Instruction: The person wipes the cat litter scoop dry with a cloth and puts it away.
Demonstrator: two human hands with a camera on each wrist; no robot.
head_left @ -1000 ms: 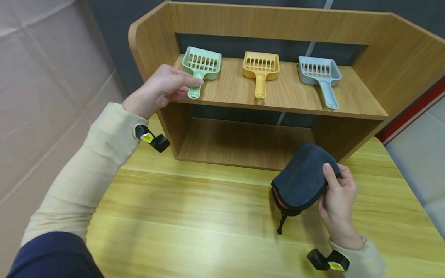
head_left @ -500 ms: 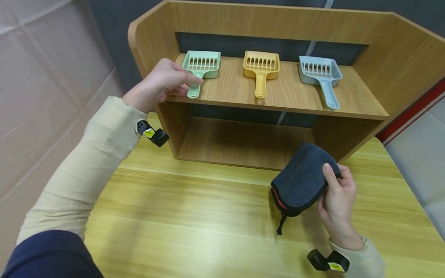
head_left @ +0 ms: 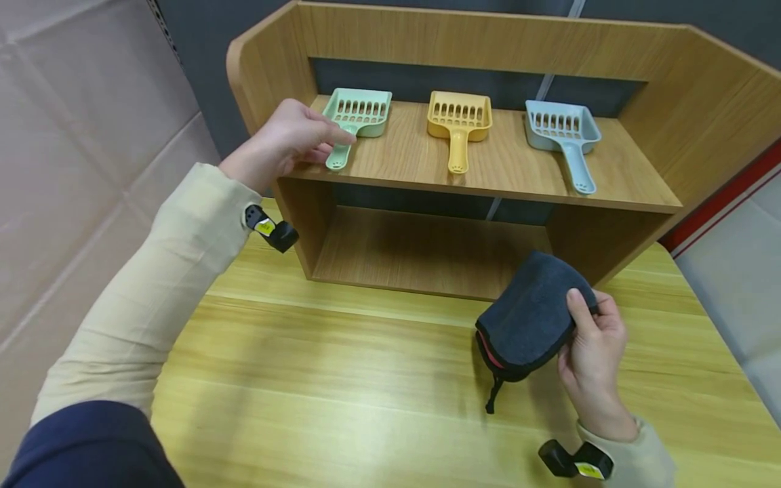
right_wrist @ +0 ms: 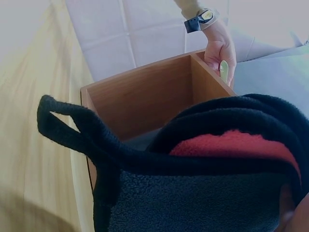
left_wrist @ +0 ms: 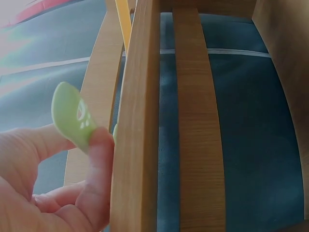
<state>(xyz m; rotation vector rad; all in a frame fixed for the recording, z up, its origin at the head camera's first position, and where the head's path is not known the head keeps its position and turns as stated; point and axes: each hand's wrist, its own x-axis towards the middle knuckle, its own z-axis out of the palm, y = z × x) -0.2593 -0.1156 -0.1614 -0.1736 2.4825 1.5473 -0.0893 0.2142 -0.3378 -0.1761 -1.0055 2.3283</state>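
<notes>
My left hand pinches the handle of a green litter scoop between thumb and fingers. The scoop's slotted pan lies at the left end of the upper shelf, its handle toward the front edge. In the left wrist view the handle's end shows beside the shelf edge. My right hand grips a folded dark grey cloth by its right side, in front of the shelf unit's lower right. The cloth has black edging, a red inner face and a black hanging loop.
A yellow litter scoop sits mid-shelf and a blue one farther right, handles facing front. The wooden shelf unit stands on a yellowish wooden table. A pale padded wall runs along the left.
The green scoop's pan has come down flatter and shifted slightly right, its handle end slightly left. My left hand has risen a little. My right hand and the cloth stay put.
</notes>
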